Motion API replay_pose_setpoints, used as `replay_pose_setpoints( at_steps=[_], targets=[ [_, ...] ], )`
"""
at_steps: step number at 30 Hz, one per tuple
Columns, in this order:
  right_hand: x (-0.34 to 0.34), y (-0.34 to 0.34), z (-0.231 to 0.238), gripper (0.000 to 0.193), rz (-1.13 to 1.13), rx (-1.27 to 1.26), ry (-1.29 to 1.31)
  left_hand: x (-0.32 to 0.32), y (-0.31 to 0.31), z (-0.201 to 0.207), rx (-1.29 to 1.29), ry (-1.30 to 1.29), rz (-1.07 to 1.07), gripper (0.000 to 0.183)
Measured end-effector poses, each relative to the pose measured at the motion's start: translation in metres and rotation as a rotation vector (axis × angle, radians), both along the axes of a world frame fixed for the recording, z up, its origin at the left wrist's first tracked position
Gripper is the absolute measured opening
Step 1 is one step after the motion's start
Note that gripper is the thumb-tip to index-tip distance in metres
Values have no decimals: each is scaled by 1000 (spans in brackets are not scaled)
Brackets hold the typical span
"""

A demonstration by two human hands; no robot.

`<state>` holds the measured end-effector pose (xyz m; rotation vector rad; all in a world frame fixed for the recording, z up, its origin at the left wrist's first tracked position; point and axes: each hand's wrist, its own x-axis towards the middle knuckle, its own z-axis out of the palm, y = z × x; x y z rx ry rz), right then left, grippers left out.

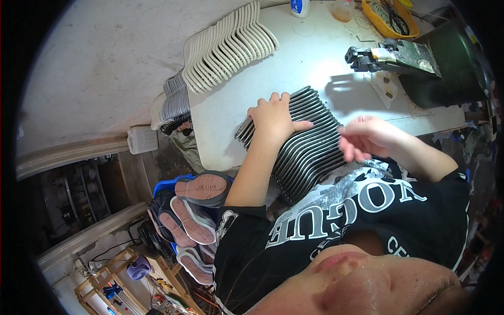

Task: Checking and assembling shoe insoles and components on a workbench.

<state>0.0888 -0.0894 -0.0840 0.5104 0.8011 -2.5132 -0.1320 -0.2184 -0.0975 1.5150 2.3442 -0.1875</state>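
A row of thin black shoe soles (310, 144), packed side by side, slants from the white table toward my lap. My left hand (274, 123) grips the row from above at its left side. Its fingers bend over the soles, and the thumb stretches across toward the right. Just past the row's right edge, my right hand (367, 137) hovers with loosely curled fingers apart. Some blur covers those fingertips, and I see nothing held in them. I cannot tell whether they touch the soles.
Cream soles (231, 47) line the far left of the white table (215, 131), with grey ones (176, 97) beside them. A black clamp-like machine head (362, 59) juts in at right. Beyond stand a bottle (300, 7) and yellow basket (391, 29). Banded soles (202, 189) fill a blue crate at lower left.
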Motion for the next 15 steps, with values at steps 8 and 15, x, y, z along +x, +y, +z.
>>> replay_pose_setpoints(
  at_steps=[8, 15],
  targets=[
    [-208, 63, -117, 34, -898, 2013, -409, 0, -4, 0, 64, -19, -51, 97],
    [-217, 91, -114, 29, -499, 2323, -535, -6, -12, 8, 14, -68, -8, 96]
  ],
)
